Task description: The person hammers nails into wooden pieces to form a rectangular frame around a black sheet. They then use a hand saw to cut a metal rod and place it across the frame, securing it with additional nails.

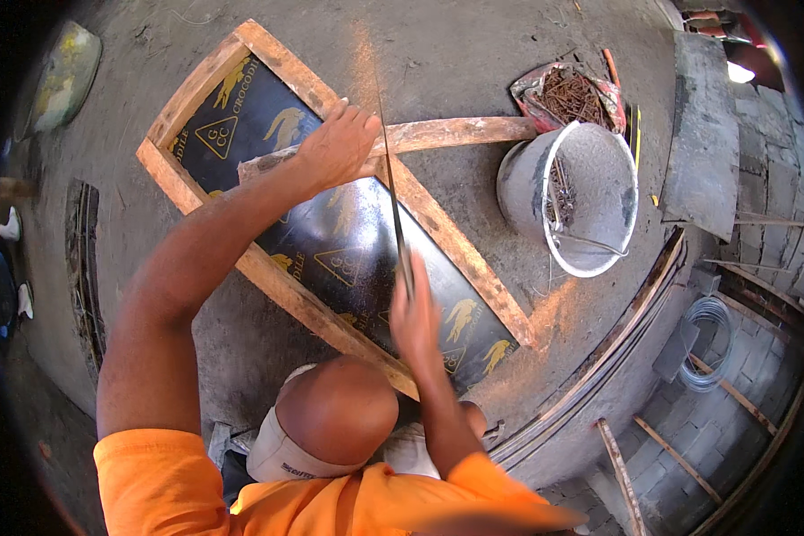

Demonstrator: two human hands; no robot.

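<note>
My right hand (415, 317) is wrapped around the handle end of a handsaw, slightly blurred. The saw's long thin blade (395, 201) points away from me, edge-on, across a wooden strip (460, 134). Just left of the blade, my left hand (341, 143) holds this strip down with its fingers over it. The strip lies across a black plywood panel (330, 255) with yellow print, bordered by a frame of wooden battens (469, 259). Pale orange sawdust (363, 67) lies beyond the blade. The saw's handle is mostly hidden by my right hand.
At the right stands a grey plastic bucket (520, 192) with metal bits inside. Behind it lies an opened bag of rusty nails (570, 96). A wire coil (707, 344) is at the far right, near a grey board (701, 134). My bent knee (338, 406) is against the panel's near side.
</note>
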